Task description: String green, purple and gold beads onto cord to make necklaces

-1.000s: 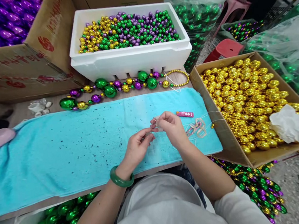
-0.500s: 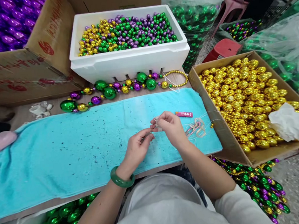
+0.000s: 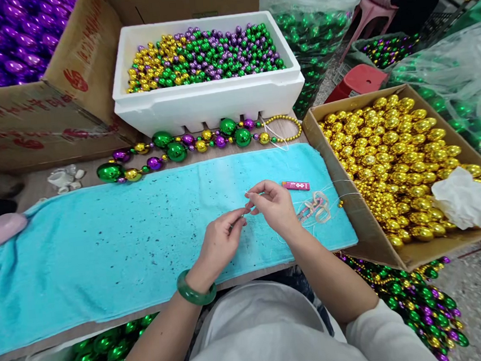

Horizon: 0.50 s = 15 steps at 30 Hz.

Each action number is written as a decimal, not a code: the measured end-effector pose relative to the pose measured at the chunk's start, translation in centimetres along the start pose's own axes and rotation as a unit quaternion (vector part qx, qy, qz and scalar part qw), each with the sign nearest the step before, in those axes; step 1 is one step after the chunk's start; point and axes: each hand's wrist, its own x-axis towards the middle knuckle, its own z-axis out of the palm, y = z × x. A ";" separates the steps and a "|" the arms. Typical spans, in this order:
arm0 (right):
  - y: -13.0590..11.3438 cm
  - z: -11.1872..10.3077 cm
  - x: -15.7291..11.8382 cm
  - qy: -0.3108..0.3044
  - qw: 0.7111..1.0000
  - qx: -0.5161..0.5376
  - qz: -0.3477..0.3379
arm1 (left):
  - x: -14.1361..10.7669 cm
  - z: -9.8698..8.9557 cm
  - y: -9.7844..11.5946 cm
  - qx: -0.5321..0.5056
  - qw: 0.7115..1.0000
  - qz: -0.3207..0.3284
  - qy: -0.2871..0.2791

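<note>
Over the turquoise towel point(image 3: 143, 235), my left hand point(image 3: 223, 239) and my right hand point(image 3: 273, 203) meet fingertip to fingertip. Both are closed in a pinch on a thin clear cord, mostly hidden by the fingers. A loose stretch of clear cord point(image 3: 346, 194) runs over the towel at the right to the gold bead box. Just right of my right hand lie a pair of scissors point(image 3: 320, 209) with wrapped handles and a pink lighter point(image 3: 296, 186). A green bangle point(image 3: 195, 288) circles my left wrist.
Beyond the towel lies a strung bead garland point(image 3: 201, 144). Behind it stands a white foam box point(image 3: 211, 98) of small beads. A cardboard box point(image 3: 361, 223) of gold beads is at the right, another carton point(image 3: 81, 76) with purple beads at the left. Green beads point(image 3: 108, 352) sit below the table edge.
My right fingertips have shifted slightly and drawn closer together against the left fingertips. The left hand stays nearly in place, and the things on the towel have not moved.
</note>
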 end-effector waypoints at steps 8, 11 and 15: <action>-2.1 -2.3 0.9 0.055 0.980 -0.127 -0.141 | 0.6 -1.0 -0.5 0.175 0.983 0.061 -0.011; -4.9 -5.9 1.0 0.019 0.993 -0.039 -0.109 | 1.0 -1.7 -1.1 0.198 0.979 0.055 -0.001; -9.6 -11.9 0.3 0.101 0.986 0.025 -0.129 | 1.8 -2.8 -1.0 0.242 0.970 0.023 0.004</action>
